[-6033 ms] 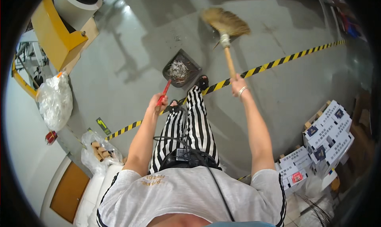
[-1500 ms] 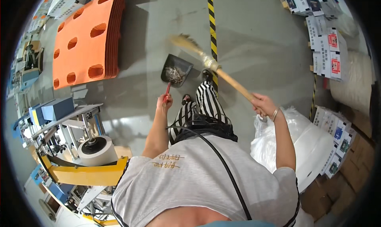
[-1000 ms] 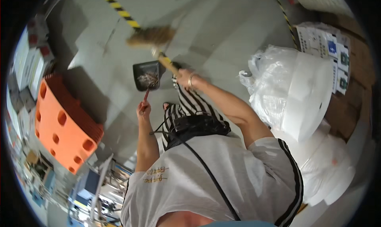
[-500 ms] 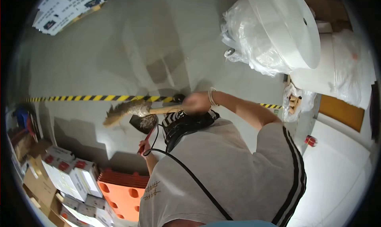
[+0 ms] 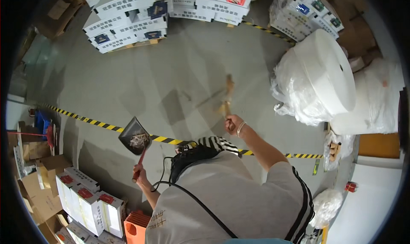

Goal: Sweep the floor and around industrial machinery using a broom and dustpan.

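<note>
My left hand is closed around the reddish handle of a black dustpan, held out to my front left over the striped floor tape. A heap of greyish debris lies in the pan. Out in front, my right hand grips the short handle of a straw hand broom. The broom points away from me and is partly smeared by motion, so its bristles are hard to make out. Broom and dustpan are well apart.
Yellow-and-black tape crosses the grey floor. Stacked white cartons stand at the far side, more cartons at near left beside an orange plastic stack. Large white rolls in plastic film stand on the right.
The broom has swung from the left, beside the dustpan, out to the front right with my right hand. My left hand's dustpan has come into fuller view. The head view has shifted.
</note>
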A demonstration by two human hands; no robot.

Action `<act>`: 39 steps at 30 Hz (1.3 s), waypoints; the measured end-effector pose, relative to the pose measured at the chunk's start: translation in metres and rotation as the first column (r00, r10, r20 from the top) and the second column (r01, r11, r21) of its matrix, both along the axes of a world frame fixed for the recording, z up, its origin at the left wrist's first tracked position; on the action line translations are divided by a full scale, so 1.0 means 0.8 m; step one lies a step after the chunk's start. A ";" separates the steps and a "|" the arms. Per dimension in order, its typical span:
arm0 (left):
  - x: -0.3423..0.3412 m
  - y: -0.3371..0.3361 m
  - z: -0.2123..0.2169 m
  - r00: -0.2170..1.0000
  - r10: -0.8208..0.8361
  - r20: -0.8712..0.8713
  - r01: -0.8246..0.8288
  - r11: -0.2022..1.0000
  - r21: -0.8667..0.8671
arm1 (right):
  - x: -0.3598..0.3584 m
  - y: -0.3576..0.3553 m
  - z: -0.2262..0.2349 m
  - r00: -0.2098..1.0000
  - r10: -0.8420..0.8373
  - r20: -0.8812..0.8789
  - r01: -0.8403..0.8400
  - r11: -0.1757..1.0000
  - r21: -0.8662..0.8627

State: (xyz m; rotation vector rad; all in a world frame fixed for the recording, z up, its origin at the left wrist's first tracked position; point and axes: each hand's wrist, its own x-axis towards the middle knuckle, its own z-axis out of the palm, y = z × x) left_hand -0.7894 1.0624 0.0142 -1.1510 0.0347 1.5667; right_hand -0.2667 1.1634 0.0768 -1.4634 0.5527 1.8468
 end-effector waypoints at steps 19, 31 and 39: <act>-0.005 0.062 0.015 0.960 -0.069 -0.270 0.074 0.997 0.007 | 0.125 0.016 -0.185 0.985 -0.134 -0.106 0.139 0.990 0.039; 0.071 0.384 -0.026 0.531 -0.670 -0.519 0.708 0.687 -0.162 | 0.031 -0.088 -0.004 0.809 -0.520 -0.275 0.560 0.823 0.093; 0.179 0.627 -0.061 0.264 -0.886 -0.380 0.920 0.350 -0.178 | -0.038 -0.067 -0.006 0.600 -0.736 -0.313 0.795 0.591 0.136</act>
